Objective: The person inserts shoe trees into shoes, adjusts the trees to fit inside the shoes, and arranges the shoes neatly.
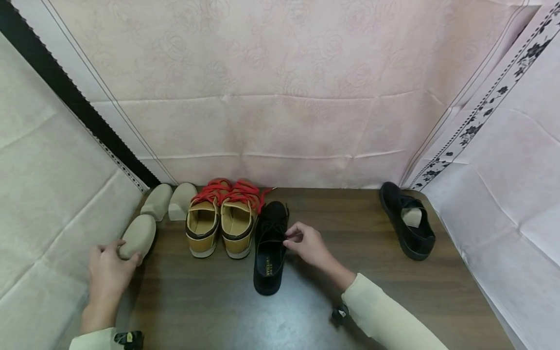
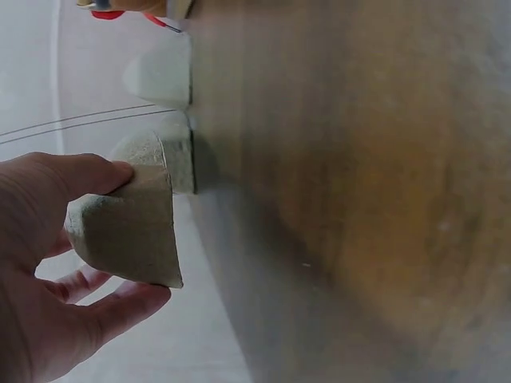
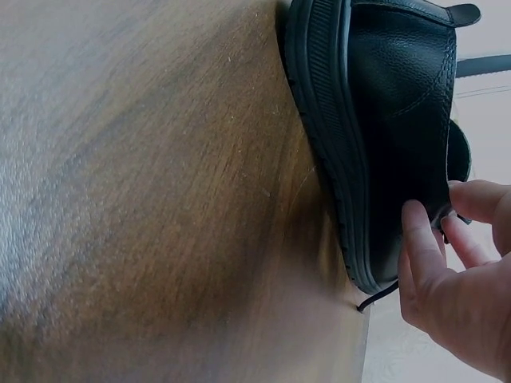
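Observation:
My left hand [image 1: 107,265] grips a beige shoe insert [image 1: 137,236] at the table's left edge; the left wrist view shows thumb and fingers curled round that insert [image 2: 128,231]. My right hand [image 1: 306,243] pinches the collar of a black shoe [image 1: 270,245] standing mid-table, and in the right wrist view the fingertips [image 3: 419,231] press on the black shoe's [image 3: 391,104] side. A pair of tan shoes with red laces [image 1: 223,216] stands just left of it.
Two more beige inserts [image 1: 170,200] lie at the back left corner. A second black shoe [image 1: 409,218] with an insert inside sits at the back right. Pink fabric walls [image 1: 280,97] enclose the wooden table [image 1: 350,291] on three sides.

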Tool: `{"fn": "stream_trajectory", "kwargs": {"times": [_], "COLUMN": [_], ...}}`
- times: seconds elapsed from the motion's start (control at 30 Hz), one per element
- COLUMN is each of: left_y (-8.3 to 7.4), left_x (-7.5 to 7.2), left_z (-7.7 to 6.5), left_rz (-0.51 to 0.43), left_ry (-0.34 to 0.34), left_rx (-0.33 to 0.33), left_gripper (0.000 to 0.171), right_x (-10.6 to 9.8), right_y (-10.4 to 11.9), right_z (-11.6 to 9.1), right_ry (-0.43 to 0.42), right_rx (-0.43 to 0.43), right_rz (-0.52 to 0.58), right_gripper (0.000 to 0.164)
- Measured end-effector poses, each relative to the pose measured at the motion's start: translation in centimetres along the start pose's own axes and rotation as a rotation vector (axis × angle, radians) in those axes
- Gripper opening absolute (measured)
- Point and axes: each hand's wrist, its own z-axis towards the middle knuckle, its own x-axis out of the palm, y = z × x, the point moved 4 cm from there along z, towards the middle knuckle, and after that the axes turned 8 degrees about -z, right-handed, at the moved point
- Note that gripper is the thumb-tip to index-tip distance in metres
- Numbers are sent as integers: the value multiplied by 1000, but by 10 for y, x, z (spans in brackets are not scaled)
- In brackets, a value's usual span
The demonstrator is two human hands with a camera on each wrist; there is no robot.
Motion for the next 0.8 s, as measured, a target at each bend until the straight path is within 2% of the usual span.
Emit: {"fn": "stream_trajectory", "kwargs": {"times": [0.2,0.37,0.6,0.8], "left_y": [-12,-23,-40,-51], "left_x": [-5,-9,-13,-15], "left_z": [0,-1,-3,-5], "left_rz": [-8,-16,4,-9], "left_ry": [-30,-68,-36,-44], "left_rx": [46,111,150,195], "left_gripper": [54,52,54,53], "right_x": [0,-1,-1,-1], "right_y": [0,1,3,3], "right_z": [0,-1,-3,-3], "right_ry": [-5,-6,-1,-1], "right_rx": [-15,-21,-29,-24], "right_rz": [-6,-3,19,20], "right_gripper": [14,14,13,13]}}
